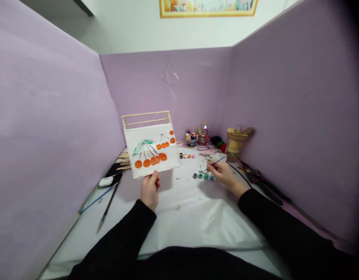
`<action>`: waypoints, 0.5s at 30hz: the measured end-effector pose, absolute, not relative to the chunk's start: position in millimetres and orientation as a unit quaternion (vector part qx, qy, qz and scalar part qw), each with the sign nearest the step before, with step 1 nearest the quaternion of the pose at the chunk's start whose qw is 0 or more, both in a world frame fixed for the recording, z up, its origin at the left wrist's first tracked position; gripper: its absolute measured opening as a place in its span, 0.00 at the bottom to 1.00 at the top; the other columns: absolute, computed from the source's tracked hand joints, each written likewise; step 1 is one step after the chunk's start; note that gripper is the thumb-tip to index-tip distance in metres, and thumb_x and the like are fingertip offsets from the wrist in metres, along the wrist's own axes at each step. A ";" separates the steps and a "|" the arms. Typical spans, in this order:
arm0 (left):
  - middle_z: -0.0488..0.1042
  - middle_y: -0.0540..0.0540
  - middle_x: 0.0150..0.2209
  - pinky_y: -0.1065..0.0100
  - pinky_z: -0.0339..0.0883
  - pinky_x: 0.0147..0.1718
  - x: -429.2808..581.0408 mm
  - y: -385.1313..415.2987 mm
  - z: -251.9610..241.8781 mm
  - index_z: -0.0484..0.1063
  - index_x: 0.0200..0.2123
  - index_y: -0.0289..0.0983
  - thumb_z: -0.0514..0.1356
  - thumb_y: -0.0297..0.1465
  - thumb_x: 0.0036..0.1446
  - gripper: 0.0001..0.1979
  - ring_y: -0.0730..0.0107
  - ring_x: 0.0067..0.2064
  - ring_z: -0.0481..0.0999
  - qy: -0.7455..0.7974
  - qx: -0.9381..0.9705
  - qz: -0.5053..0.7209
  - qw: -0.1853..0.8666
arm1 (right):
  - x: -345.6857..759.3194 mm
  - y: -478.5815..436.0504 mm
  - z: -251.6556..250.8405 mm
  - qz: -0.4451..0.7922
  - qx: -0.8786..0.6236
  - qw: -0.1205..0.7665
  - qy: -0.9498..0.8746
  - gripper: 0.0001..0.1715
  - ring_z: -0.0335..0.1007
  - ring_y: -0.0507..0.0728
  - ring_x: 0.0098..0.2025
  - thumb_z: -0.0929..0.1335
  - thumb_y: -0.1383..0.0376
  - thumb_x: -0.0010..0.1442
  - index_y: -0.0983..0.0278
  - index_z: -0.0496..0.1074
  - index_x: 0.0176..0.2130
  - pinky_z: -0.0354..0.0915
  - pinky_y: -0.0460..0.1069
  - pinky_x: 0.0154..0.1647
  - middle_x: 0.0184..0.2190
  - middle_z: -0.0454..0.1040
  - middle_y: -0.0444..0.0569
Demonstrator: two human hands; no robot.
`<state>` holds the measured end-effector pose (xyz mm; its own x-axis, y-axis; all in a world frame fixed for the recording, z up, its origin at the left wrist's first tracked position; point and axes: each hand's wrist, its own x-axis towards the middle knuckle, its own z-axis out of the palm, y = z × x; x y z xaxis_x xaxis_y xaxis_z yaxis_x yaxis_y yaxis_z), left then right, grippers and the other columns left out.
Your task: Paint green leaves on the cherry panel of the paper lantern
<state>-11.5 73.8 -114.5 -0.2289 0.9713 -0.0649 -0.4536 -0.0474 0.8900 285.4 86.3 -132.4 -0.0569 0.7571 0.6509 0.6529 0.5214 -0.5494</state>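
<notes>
My left hand [150,190] pinches the lower edge of a painted white panel [131,142] that is joined to a light wooden stick frame [146,114]. The panel is held tilted up above the table. It bears orange round fruits, dark stems and a green leaf shape. In my right hand [223,175] is a thin blue paintbrush [219,160], its tip end pointing down to the left. Just below that hand sits a row of small paint pots [200,176] in grey, green and blue. Crumpled white tissue [204,164] lies by the fingers.
More paint pots [189,156], a jar of coloured balls [204,136] and a yellow cup [232,146] stand farther back. Pliers [259,181] lie at right. An earbud case [106,181], brushes [109,202] and wooden sticks [124,160] lie at left. Purple panels [167,93] enclose three sides.
</notes>
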 end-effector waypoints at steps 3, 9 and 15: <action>0.65 0.55 0.20 0.77 0.53 0.19 -10.9 72.3 -115.0 0.65 0.24 0.35 0.72 0.45 0.32 0.25 0.82 0.20 0.60 0.427 0.303 0.659 0.540 | 280.0 77.3 -125.0 0.075 -0.474 0.545 -0.687 0.14 0.64 0.52 0.20 0.64 0.58 0.60 0.63 0.70 0.28 0.58 0.47 0.22 0.20 0.72 0.45; 0.66 0.55 0.20 0.76 0.53 0.21 -10.9 71.1 -117.3 0.66 0.25 0.34 0.72 0.45 0.33 0.25 0.82 0.21 0.61 0.432 0.296 0.659 0.540 | 219.9 73.3 -63.5 0.115 -0.341 0.558 -0.748 0.11 0.66 0.51 0.24 0.66 0.60 0.59 0.63 0.69 0.28 0.61 0.47 0.26 0.21 0.70 0.44; 0.63 0.55 0.18 0.74 0.51 0.19 -12.7 73.1 -117.9 0.63 0.22 0.36 0.68 0.46 0.39 0.22 0.82 0.19 0.58 0.431 0.331 0.655 0.526 | 136.8 95.2 18.5 0.245 -0.297 0.624 -0.680 0.12 0.64 0.48 0.21 0.70 0.59 0.52 0.62 0.65 0.30 0.60 0.44 0.23 0.20 0.68 0.40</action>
<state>-12.7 73.1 -117.9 -0.2282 0.9734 -0.0193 -0.4031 -0.0764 0.9120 136.8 95.2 18.5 -0.0441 0.7096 0.7032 0.0984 0.7036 -0.7038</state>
